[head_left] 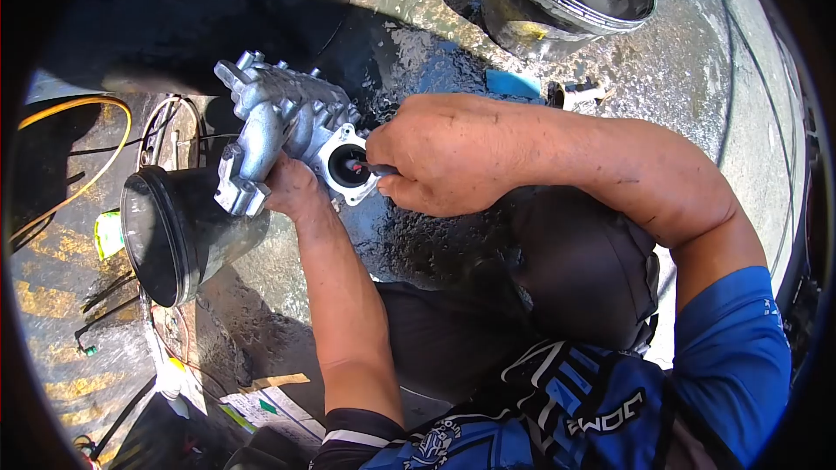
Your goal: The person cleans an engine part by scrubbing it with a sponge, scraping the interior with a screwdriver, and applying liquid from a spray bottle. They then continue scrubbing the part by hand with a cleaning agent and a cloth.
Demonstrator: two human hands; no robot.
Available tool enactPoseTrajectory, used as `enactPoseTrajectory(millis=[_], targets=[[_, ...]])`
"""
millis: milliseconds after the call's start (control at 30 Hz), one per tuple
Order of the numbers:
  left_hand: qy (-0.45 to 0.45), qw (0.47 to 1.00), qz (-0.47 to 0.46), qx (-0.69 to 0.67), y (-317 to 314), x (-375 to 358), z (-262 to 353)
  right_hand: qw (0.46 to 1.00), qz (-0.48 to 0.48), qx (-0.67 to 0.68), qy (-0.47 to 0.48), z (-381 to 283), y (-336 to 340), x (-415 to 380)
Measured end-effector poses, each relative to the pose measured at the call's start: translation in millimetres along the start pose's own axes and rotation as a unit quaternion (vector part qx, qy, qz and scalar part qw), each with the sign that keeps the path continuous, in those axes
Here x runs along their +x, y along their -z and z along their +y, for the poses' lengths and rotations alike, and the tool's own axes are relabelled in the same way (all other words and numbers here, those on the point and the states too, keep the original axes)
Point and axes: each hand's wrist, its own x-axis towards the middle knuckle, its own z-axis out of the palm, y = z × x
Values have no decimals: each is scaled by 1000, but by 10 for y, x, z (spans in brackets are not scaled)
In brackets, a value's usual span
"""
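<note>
A silver cast-metal intake manifold is held up off the ground, with several stubby ports along its body. My left hand grips it from below, its fingers partly hidden behind the casting. At the manifold's near right end, a flange surrounds a round opening with a dark, sooty-looking inside. My right hand is closed beside that opening, around a thin tool with a dark shaft. The tool's end reaches into the bore, where something small and reddish shows; its kind cannot be made out.
A black bucket lies tipped on its side at left. Another black bucket stands at the top right, near a blue flat piece. A yellow hose and cables run along the left. The concrete floor looks wet and stained.
</note>
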Motion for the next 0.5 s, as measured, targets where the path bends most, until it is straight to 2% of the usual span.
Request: enactPoseTrajectory(millis=[67,100,167,200,233,333,367,400,467,500], targets=[[-16,1000,9,19,-32,-41,44,1000,-16,7,-20,88,-112,49],[11,998,-14,-66,-14,-15,-16,1000,-23,-8,-16,91,-136,58],[-36,999,-4,-29,11,-23,-52,996,-81,-44,-16,-64,-25,62],[-62,998,1,-10,16,-2,-59,996,-75,-52,-13,-2,-71,120],[-28,997,25,72,40,-27,-100,996,-71,-58,-12,112,-170,175],[1,996,-21,-81,57,-11,-134,996,-66,-54,9,113,-125,154],[19,1000,3,-22,5,-49,-8,996,-70,-48,15,1,-53,88],[-71,994,-5,79,58,-29,-105,996,-76,-43,24,-51,-24,71],[48,988,26,144,49,-31,-87,997,-65,-39,13,63,-116,126],[40,995,15,86,-4,-44,-37,997,-60,-44,24,90,-140,143]])
